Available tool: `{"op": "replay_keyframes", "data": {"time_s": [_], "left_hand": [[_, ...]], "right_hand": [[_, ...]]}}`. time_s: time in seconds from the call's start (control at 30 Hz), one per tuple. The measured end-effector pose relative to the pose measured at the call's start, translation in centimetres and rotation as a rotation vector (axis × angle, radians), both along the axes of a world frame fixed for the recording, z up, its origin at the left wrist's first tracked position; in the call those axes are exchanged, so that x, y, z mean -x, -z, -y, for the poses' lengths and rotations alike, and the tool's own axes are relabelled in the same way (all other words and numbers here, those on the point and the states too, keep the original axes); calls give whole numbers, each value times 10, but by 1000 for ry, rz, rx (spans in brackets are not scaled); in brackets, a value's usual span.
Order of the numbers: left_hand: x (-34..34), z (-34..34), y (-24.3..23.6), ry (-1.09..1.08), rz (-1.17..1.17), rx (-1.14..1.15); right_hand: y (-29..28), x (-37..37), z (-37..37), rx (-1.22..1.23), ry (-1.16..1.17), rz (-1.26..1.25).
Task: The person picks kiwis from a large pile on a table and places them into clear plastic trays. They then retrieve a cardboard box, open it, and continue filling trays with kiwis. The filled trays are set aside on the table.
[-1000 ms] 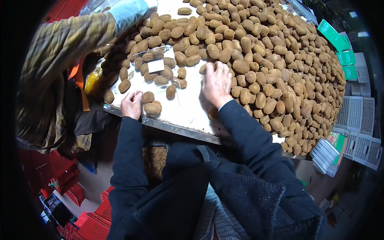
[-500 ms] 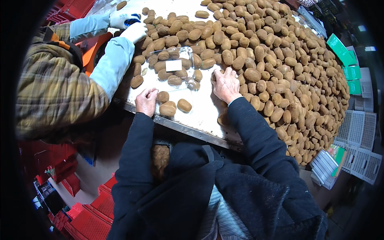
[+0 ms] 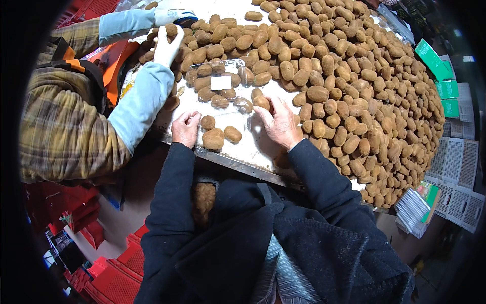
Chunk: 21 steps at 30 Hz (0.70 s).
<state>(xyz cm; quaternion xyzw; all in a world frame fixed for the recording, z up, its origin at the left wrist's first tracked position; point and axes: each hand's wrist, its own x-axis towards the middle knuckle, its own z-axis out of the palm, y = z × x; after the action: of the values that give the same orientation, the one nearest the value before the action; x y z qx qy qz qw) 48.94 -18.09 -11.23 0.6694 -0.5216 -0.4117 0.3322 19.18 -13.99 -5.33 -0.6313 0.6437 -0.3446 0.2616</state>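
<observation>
My left hand [image 3: 186,129] is closed on the left edge of a clear plastic clamshell [image 3: 228,121] lying on the white tabletop [image 3: 258,152]. Its near part holds a few brown kiwifruit [image 3: 212,142]; its far part has a white label [image 3: 221,83] and several kiwifruit around it. My right hand [image 3: 277,121] is closed round a kiwifruit [image 3: 260,103] at the right side of the clamshell, beside the large heap of kiwifruit [image 3: 349,91].
A co-worker in plaid at the left holds a kiwifruit in a gloved hand [image 3: 167,48]. Green cartons [image 3: 445,88] and white crates [image 3: 458,187] stand at the right, red crates [image 3: 116,281] at lower left. A metal table edge [image 3: 253,172] runs along the front.
My right hand has moved from the heap toward the clamshell with a kiwifruit. The co-worker's gloved hands have come lower into view, one now raising a kiwifruit. The view has shifted slightly.
</observation>
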Motion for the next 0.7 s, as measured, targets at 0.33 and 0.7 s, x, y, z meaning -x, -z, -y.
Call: {"op": "replay_keyframes", "data": {"time_s": [0.33,0.7], "left_hand": [[24,-21,-54,-17,353,395],[86,-57,-94,41,-936,-395]], "right_hand": [[-9,-72,-13,-214,-166,686],[-33,-37,-19,124,-451,24]]}}
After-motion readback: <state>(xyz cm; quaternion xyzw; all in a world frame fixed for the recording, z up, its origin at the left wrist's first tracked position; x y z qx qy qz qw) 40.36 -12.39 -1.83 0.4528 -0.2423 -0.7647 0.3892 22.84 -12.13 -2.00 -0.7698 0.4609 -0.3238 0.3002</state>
